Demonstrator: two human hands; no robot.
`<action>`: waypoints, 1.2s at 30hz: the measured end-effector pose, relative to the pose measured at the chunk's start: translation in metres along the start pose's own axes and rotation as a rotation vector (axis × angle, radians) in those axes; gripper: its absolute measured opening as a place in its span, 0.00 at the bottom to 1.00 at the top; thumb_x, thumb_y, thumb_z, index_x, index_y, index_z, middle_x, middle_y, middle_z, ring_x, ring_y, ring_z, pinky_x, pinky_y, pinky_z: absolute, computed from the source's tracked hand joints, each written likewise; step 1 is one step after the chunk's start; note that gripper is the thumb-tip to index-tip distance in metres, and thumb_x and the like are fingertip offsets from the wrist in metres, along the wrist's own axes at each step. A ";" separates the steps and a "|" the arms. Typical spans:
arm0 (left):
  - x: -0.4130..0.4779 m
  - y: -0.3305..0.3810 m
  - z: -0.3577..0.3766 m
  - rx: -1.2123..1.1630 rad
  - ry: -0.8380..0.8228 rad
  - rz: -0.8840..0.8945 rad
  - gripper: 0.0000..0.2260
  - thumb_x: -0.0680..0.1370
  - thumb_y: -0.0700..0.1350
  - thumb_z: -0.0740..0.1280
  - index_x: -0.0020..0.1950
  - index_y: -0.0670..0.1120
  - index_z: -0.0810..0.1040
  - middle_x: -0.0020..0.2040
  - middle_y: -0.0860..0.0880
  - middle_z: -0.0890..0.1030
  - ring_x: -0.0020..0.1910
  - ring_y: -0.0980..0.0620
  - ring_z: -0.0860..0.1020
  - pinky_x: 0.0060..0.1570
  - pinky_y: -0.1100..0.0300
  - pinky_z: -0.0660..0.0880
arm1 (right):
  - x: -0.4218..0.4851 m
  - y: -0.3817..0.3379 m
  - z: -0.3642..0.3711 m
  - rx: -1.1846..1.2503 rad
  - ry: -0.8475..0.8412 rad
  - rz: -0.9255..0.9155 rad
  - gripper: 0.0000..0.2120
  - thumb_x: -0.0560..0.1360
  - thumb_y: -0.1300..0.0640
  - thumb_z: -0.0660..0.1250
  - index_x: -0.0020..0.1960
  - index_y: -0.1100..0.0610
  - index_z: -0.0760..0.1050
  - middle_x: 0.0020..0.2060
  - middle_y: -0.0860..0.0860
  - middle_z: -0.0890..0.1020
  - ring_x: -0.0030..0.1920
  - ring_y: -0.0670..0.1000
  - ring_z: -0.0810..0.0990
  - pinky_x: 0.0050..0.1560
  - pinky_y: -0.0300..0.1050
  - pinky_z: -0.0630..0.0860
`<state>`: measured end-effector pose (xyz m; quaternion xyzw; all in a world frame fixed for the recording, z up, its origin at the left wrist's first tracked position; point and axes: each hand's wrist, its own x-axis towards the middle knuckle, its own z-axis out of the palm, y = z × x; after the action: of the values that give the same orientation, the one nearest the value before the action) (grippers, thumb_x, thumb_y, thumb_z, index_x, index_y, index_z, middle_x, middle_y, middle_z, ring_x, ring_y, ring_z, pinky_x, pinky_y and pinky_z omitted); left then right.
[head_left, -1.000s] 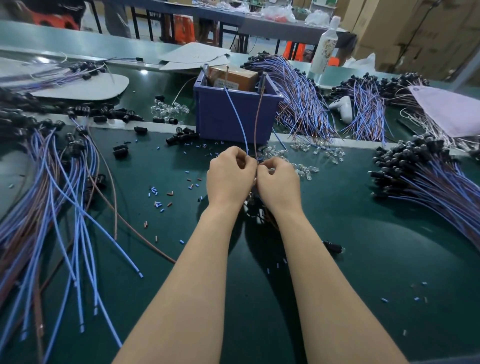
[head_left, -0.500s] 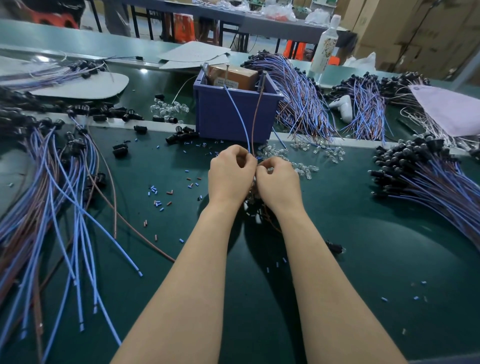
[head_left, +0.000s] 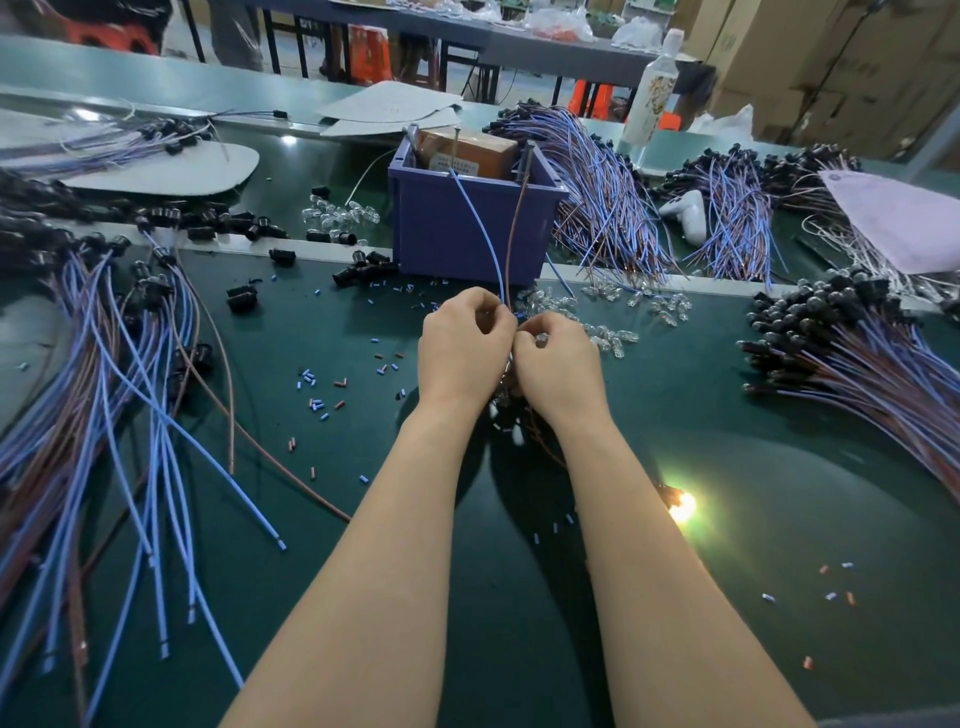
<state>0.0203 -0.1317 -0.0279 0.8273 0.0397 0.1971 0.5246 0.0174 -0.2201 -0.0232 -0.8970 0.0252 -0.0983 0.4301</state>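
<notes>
Head view: on the counter (head_left: 753, 545), below the bin (head_left: 452, 228) at frame centre, left grip (head_left: 465, 345) pinches the blue wire (head_left: 480, 234), right grip (head_left: 558, 364) pinches a bulb (head_left: 540, 340); best keep both pinches close to the joint, wrists braced.

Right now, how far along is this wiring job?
Done: a big bundle of wired sockets lies on the right. In hand: the left hand and right hand pinch the lower ends of a blue-and-brown wire pair in front of the purple bin; what they join is hidden. Left: many loose wires on the left, plus clear bulbs and empty black sockets near the bin.
</notes>
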 end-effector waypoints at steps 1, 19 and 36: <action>0.000 0.000 0.000 0.002 0.000 0.001 0.05 0.77 0.43 0.65 0.44 0.45 0.79 0.38 0.51 0.80 0.41 0.51 0.78 0.44 0.60 0.73 | 0.000 0.000 0.000 -0.001 0.000 0.000 0.05 0.75 0.58 0.59 0.45 0.54 0.74 0.39 0.51 0.79 0.46 0.55 0.79 0.45 0.44 0.73; 0.009 0.073 -0.012 -0.294 -0.018 0.259 0.07 0.78 0.47 0.66 0.49 0.44 0.80 0.39 0.55 0.79 0.36 0.62 0.74 0.40 0.69 0.70 | 0.002 -0.023 -0.071 -0.095 0.066 -0.311 0.10 0.78 0.54 0.64 0.44 0.58 0.81 0.26 0.43 0.72 0.27 0.41 0.68 0.28 0.30 0.63; -0.066 0.186 0.201 -0.849 -0.662 -0.351 0.13 0.81 0.39 0.61 0.36 0.43 0.72 0.27 0.51 0.76 0.21 0.61 0.74 0.25 0.68 0.72 | -0.035 0.119 -0.211 1.160 0.883 0.415 0.18 0.81 0.51 0.59 0.35 0.57 0.73 0.19 0.46 0.76 0.18 0.42 0.72 0.21 0.33 0.69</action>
<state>0.0075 -0.4042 0.0431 0.5424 -0.0726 -0.1643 0.8207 -0.0545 -0.4527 0.0077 -0.3812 0.3076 -0.3631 0.7926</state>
